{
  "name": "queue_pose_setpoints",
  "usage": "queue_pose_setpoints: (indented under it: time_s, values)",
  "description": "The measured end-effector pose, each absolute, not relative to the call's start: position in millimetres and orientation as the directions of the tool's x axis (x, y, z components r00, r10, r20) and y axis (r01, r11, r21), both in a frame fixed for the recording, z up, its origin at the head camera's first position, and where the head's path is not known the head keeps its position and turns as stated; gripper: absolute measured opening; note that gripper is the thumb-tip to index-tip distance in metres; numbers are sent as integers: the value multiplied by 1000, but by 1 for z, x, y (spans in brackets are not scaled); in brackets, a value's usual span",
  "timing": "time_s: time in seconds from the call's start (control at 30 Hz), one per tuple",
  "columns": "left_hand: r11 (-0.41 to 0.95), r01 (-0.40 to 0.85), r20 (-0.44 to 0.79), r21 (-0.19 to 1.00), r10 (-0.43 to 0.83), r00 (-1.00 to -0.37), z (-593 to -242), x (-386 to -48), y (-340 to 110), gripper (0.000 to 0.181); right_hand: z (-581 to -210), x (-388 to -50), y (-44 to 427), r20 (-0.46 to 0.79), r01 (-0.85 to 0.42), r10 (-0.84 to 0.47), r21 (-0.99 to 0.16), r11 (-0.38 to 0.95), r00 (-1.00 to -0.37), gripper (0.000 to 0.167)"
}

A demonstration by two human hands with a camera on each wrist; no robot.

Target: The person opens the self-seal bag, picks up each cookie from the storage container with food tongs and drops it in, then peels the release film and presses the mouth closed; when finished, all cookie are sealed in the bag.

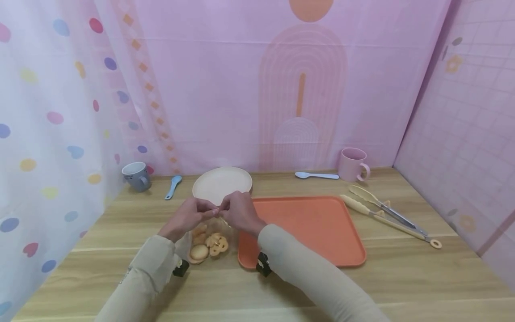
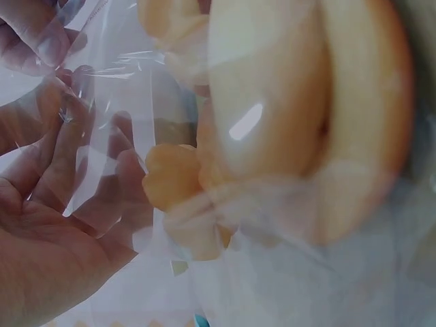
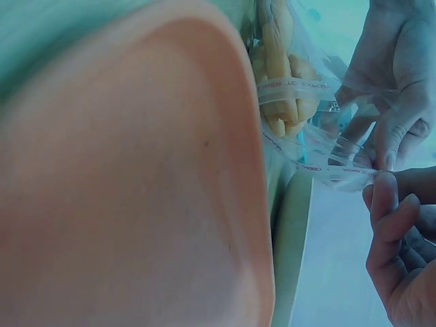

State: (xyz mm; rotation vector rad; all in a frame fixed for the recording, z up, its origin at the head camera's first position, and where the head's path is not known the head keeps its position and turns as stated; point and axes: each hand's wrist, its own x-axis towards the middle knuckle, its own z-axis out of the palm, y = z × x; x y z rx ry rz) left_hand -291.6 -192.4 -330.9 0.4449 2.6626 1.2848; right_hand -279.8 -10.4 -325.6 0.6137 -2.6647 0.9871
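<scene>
A clear plastic bag with printed red lettering on its strip lies on the table in front of me. Inside are several golden-brown bread-like pieces, among them a round one and a pretzel-shaped one. My left hand pinches the bag's upper edge between thumb and fingers. Close against it, my right hand pinches the same edge, fingertips nearly touching the left ones. Whether the bag's mouth is sealed I cannot tell. Behind the hands is a cream plate; an orange tray lies to the right, partly under my right forearm.
At the back left stand a grey-blue mug and a small blue spoon. A pale blue spoon and a pink mug are at the back right. Cream-tipped tongs lie spread right of the tray.
</scene>
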Motion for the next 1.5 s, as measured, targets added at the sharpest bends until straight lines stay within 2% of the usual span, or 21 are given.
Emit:
queue_pose_setpoints:
  time_s: [0.3, 0.57, 0.8, 0.93, 1.3, 1.4, 1.5]
  values:
    - [570, 161, -16, 806, 293, -956, -333, -293, -193, 20, -330, -281, -13, 341, -454, -304, -584, 673, -890, 9]
    - [559, 137, -37, 818, 288, -957, -333, -295, -191, 22, -325, -285, -15, 354, -501, -366, -459, 733, -860, 14]
    - [556, 163, -18, 815, 305, -952, -330, -294, -188, 19, -320, -290, -16, 323, -518, -417, -361, 776, -849, 29]
    - [529, 183, 1, 829, 326, -945, -332, -296, -189, 18, -319, -293, -17, 315, -528, -435, -332, 782, -843, 28]
    - [464, 130, -57, 876, 366, -929, -336, -295, -195, 22, -322, -301, -18, 343, -529, -420, -355, 771, -841, 45]
    - [471, 136, -58, 872, 375, -925, -336, -296, -195, 23, -322, -304, -14, 330, -513, -400, -418, 750, -855, 45]
    - [477, 141, -50, 867, 366, -929, -337, -296, -195, 24, -321, -304, -8, 322, -503, -388, -506, 701, -864, 38]
